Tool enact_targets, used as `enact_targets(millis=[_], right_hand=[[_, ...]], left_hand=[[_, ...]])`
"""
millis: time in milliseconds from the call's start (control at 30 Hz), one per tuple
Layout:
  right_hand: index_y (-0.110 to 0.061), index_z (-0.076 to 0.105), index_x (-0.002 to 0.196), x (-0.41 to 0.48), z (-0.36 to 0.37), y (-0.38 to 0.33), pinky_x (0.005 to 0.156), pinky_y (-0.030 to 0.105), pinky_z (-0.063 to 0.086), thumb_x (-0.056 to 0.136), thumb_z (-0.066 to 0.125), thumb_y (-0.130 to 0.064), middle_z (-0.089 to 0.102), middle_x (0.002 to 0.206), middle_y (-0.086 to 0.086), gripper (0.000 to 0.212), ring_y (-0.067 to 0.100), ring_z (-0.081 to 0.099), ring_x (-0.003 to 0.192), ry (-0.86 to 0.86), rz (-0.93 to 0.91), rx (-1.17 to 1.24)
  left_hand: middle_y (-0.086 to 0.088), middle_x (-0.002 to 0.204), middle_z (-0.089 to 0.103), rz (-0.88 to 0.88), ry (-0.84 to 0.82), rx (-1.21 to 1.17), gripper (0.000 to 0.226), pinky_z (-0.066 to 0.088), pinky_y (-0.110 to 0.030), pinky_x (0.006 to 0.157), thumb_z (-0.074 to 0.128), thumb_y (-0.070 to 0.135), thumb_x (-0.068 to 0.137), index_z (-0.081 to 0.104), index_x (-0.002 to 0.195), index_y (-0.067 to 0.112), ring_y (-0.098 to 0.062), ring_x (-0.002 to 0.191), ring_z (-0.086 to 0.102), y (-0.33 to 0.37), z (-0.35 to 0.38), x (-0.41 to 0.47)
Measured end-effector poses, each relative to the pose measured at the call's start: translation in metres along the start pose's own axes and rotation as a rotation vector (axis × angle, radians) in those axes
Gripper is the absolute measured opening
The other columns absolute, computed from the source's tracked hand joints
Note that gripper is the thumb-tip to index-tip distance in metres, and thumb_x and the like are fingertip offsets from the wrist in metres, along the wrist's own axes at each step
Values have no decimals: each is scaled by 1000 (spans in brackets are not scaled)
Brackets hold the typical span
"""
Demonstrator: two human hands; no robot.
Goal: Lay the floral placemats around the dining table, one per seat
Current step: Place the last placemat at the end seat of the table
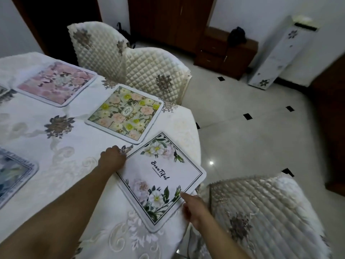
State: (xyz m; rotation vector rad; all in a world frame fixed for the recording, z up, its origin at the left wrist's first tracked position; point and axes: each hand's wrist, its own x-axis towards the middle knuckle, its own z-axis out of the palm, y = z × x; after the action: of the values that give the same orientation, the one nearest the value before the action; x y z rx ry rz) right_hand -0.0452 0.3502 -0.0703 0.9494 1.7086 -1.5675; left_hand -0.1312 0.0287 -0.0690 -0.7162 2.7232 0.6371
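Your bench point(56, 150) is a round table under a white embroidered cloth, with quilted chairs point(149, 71) drawn up beyond it and one chair at its near right. Four mats lie on the cloth besides the one you are handling: a pink mat point(56, 83) farthest off, a yellow mat point(125, 113) just beyond the white mat point(160, 176), a blue mat point(13, 176) well to the left of it, and a sliver of another at the left edge.

The white mat lies flat at the bench's right edge, turned cornerwise, its right corner overhanging slightly. It looks thin, light and flexible, with a smooth printed face, so it will likely slide easily over the cloth and may drag the cloth with it.

Your left hand point(113, 157) rests curled on the mat's left corner; whether it pinches the edge I cannot tell. Your right hand point(194, 206) touches the near right edge, fingers loose, not clamped. Take it by opposite corners and turn it square to the chair.
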Motion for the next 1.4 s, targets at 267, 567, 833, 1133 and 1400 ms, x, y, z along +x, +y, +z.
enact_targets(millis=[267, 567, 833, 1133, 1400], right_hand=[[-13, 61, 79, -9, 16, 0, 47, 23, 35, 86, 56, -10, 56, 53, 2, 9, 15, 46, 42, 122, -78, -63], [-7, 63, 79, -19, -33, -18, 59, 29, 38, 86, 53, -11, 65, 70, 19, 13, 18, 51, 59, 194, -339, -440], [-8, 46, 68, -25, -76, -72, 57, 29, 38, 90, 55, -17, 57, 67, 9, 26, 18, 50, 61, 4, -686, -773], [-17, 44, 66, -60, -95, -130, 56, 31, 35, 92, 50, -21, 48, 62, -3, 27, 24, 49, 63, -137, -1081, -1139], [-10, 51, 78, -122, -82, -133, 53, 32, 35, 96, 45, -20, 56, 73, 6, 22, 27, 54, 69, -199, -1240, -1253]], left_hand=[[-19, 111, 64, 74, -192, -22, 26, 45, -34, 81, 57, 21, 89, 63, 109, 4, -36, 105, 59, 4, -12, -5], [4, 55, 35, 87, -204, -196, 43, 23, -29, 52, 68, 19, 79, 33, 54, 20, -9, 51, 34, -19, -11, -125], [2, 56, 37, -124, 98, -204, 42, 23, -26, 49, 62, 13, 83, 30, 57, 19, -10, 52, 38, 8, 11, -247], [0, 58, 42, -455, 344, -330, 26, 24, -30, 51, 55, 12, 81, 36, 63, 17, -13, 54, 39, 95, 25, -386], [1, 65, 53, -546, 479, -453, 21, 30, -24, 50, 63, 19, 80, 47, 65, 18, -10, 60, 47, 105, 35, -460]])
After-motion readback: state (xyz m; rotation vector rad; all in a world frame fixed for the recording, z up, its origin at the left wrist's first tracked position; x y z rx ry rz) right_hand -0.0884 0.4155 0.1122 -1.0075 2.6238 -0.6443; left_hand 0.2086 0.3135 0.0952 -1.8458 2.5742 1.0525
